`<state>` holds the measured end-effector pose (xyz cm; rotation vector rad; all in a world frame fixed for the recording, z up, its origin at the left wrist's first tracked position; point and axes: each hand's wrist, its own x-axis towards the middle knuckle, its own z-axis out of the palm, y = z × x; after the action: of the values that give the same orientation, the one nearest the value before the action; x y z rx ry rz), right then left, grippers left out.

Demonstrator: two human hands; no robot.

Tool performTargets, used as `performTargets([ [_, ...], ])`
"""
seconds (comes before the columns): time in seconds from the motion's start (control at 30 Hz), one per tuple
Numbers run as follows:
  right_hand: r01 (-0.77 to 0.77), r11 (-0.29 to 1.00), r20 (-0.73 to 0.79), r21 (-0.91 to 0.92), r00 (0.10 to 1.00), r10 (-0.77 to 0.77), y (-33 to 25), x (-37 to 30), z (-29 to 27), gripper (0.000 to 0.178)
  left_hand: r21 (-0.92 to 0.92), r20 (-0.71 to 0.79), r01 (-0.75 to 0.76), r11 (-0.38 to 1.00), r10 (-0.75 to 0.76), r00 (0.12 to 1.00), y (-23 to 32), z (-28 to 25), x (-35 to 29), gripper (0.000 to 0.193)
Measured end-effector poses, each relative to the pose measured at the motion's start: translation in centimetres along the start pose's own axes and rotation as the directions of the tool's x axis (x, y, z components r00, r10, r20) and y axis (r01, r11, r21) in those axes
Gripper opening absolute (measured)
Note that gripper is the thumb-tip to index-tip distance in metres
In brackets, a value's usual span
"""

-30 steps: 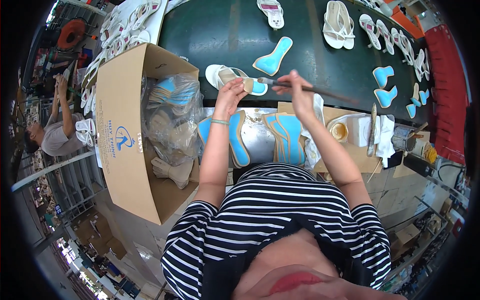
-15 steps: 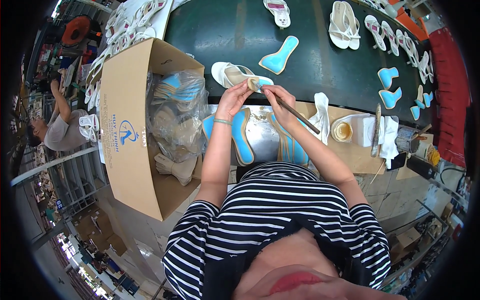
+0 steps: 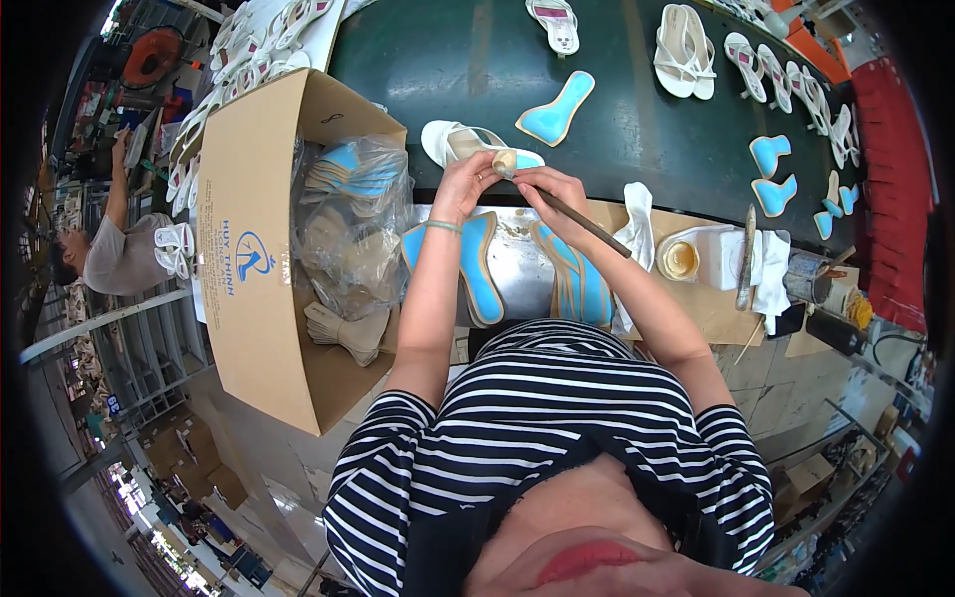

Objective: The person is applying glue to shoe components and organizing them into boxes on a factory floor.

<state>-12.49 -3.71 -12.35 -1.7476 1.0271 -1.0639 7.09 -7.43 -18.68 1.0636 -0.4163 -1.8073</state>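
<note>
My left hand (image 3: 466, 187) pinches a small beige insole piece (image 3: 504, 159) by its edge, over the near side of the green table. Only one end of the piece shows between my hands. In my right hand (image 3: 553, 199) is a brush (image 3: 587, 225) with a long dark handle, slanting down to the right. Its tip meets the insole piece. Just beyond my fingers lies a white sandal (image 3: 447, 142), partly hidden by my left hand. Farther off rests a blue insole (image 3: 555, 109) with a beige rim. Below my wrists are more blue insoles (image 3: 481, 279), some stacked (image 3: 572, 269).
At left stands an open cardboard box (image 3: 254, 239) with bagged insoles (image 3: 348, 214). A glue cup (image 3: 679, 261) sits at right, near a white cloth (image 3: 639, 221) and another brush (image 3: 746, 261). Sandals (image 3: 683, 55) line the far table (image 3: 428, 60). Another person (image 3: 129, 254) works at far left.
The beige piece has tilted up between my hands, and the brush has shifted slightly left and down against it. My grips stay the same. The person at left has moved an arm.
</note>
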Motion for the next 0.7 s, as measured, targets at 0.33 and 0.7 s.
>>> performTargets([
  [0.33,-0.087,0.994,-0.201,0.07,0.974,0.099,-0.8,0.2,-1.2,0.01,0.212,-0.034,0.069,0.975,-0.063,0.997,1.3,0.3,1.6,0.02],
  [0.7,-0.054,0.998,-0.132,-0.018,0.99,0.051,-0.6,0.1,0.4,0.011,0.152,-0.056,0.157,0.976,-0.15,0.987,1.2,-0.5,3.4,0.015],
])
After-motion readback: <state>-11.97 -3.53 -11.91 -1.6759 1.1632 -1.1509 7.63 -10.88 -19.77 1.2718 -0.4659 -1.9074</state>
